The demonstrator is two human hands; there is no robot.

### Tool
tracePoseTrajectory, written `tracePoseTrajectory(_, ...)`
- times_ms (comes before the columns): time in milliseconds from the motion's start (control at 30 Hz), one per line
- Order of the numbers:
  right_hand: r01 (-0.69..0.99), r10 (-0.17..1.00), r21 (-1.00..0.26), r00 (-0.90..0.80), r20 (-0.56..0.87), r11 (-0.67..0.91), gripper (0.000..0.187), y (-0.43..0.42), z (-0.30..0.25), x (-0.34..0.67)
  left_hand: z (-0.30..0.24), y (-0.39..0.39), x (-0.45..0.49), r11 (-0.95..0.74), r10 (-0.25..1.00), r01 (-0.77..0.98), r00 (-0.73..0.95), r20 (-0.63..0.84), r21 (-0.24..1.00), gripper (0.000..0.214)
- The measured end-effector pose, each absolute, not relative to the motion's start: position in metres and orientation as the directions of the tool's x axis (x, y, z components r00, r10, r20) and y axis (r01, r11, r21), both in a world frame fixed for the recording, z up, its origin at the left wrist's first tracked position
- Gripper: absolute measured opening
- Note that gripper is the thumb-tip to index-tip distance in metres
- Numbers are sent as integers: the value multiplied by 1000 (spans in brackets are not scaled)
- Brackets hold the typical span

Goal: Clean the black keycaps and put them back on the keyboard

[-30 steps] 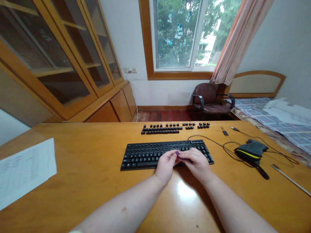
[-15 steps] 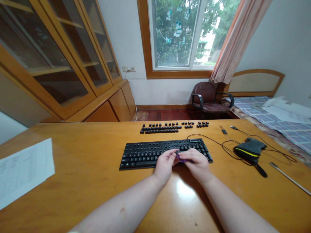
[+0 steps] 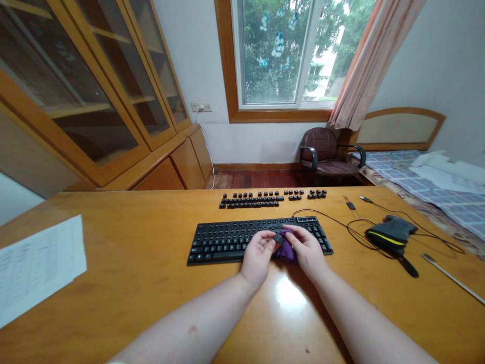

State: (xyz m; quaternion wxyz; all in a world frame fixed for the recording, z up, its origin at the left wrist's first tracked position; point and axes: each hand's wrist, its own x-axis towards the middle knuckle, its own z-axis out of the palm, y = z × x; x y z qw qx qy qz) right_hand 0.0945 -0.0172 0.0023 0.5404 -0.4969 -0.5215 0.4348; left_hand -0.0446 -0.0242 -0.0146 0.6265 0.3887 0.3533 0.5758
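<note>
A black keyboard (image 3: 231, 240) lies on the wooden desk (image 3: 151, 263) in front of me. Both my hands hover over its right part. My left hand (image 3: 257, 255) pinches a small black keycap (image 3: 279, 239) between thumb and fingers. My right hand (image 3: 308, 250) is closed on a purple cloth (image 3: 287, 249), which presses against that keycap. Behind the keyboard, several loose black keycaps (image 3: 261, 198) are laid out in rows.
A white printed sheet (image 3: 36, 265) lies at the desk's left edge. To the right lie a black cable (image 3: 341, 225), a black and yellow tool (image 3: 390, 235) and a thin metal rod (image 3: 450, 278). Beyond the desk stand a cabinet, a chair (image 3: 326, 154) and a bed.
My hands have lifted and turned a little. The keycap and more of the purple cloth now show between my fingers. The view has barely shifted.
</note>
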Motion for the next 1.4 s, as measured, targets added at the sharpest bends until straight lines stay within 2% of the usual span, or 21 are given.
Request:
tracePoseTrajectory(100,96,982,-978,-2,187,186,22,-19,5,94,-14,-25,-45,-1,994,-400,96,43,916,23)
tracePoseTrajectory(300,31,994,-994,20,104,103,21,-19,6,96,-10,-28,-45,-14,992,-361,113,58,933,25)
tracePoseTrajectory(400,67,972,-972,-85,218,224,18,-19,5,99,-10,-27,-46,9,994,-358,104,30,934,24)
tracePoseTrajectory(500,87,927,-932,-171,334,352,26,-20,1,98,-12,-25,-48,-2,997,-356,68,28,934,23)
tracePoseTrajectory(600,145,910,-903,-158,383,405,34,-20,-4,97,-15,-24,-48,-32,998,-356,45,52,934,21)
tracePoseTrajectory(700,171,920,-905,-115,374,389,29,-19,-7,97,-19,-23,-48,-35,996,-364,60,61,931,19)
tracePoseTrajectory(1033,98,942,-937,-11,335,334,20,-18,0,97,-18,-22,-48,-37,996,-351,61,62,936,20)
tracePoseTrajectory(1233,90,934,-949,-232,273,301,31,-16,4,104,-16,-23,-49,-21,993,-358,101,60,934,20)
tracePoseTrajectory(1400,107,953,-952,-133,274,288,23,-15,4,105,-14,-23,-48,-31,995,-326,81,61,945,18)
